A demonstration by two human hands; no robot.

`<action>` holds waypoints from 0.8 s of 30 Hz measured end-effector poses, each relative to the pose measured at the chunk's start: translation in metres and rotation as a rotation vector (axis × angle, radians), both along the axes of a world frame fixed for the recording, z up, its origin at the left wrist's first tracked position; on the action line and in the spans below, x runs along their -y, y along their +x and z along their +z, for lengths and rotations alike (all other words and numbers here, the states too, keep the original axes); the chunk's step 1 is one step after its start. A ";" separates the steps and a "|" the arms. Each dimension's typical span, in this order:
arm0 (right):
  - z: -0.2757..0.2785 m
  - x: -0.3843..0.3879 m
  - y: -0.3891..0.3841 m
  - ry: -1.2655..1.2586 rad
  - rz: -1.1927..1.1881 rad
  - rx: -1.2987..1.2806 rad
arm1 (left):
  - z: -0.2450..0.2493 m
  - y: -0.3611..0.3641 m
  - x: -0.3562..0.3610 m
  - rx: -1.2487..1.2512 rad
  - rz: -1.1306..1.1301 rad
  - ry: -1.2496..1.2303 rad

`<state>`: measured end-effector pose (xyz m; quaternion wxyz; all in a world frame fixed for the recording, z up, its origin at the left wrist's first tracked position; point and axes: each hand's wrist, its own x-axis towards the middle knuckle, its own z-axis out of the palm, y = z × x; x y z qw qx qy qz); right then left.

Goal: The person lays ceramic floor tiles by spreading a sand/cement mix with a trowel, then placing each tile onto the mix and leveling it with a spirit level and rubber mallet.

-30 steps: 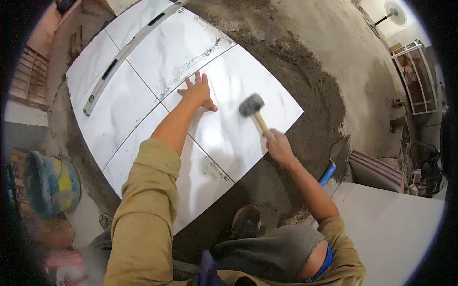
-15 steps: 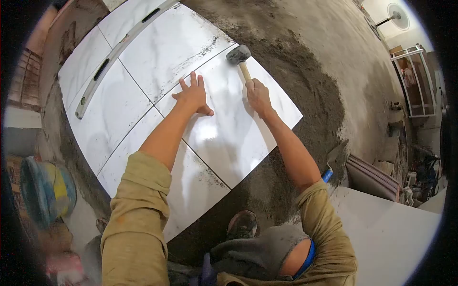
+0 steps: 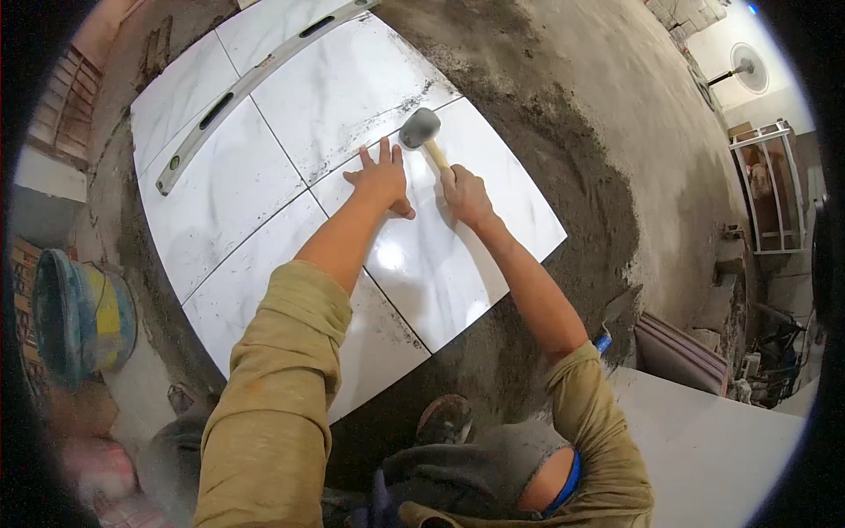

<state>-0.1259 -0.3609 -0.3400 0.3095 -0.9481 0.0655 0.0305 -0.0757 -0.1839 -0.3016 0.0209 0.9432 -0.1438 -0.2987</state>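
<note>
My right hand (image 3: 467,195) grips the pale wooden handle of a rubber mallet (image 3: 421,128), whose dark grey head is over the far edge of a white marbled tile (image 3: 502,185). My left hand (image 3: 384,181) lies with fingers spread on the same tile, close to its joint with the neighbouring tile. Other white tiles (image 3: 238,176) with grey veins adjoin it to the left and beyond. A long spirit level (image 3: 231,103) rests across those tiles.
Grey mortar (image 3: 590,167) borders the tiles on the right. A trowel with a blue handle (image 3: 603,341) lies near stacked tiles (image 3: 678,352). On the left stands a blue-green bucket (image 3: 84,312). A fan (image 3: 748,69) and a white-framed cabinet (image 3: 768,187) are at far right.
The mallet has moved left along the tile's far edge, toward my left hand. My left hand stays spread on the tile. The whole view has shifted slightly.
</note>
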 end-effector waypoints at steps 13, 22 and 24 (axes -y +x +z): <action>0.004 0.015 0.016 0.016 -0.199 -0.028 | 0.003 -0.002 0.003 0.005 -0.002 0.010; -0.002 0.009 -0.013 -0.050 -0.101 -0.040 | -0.014 -0.010 -0.010 0.080 0.051 -0.077; -0.002 0.009 -0.033 -0.037 -0.123 -0.045 | -0.013 -0.037 -0.032 0.091 0.138 -0.110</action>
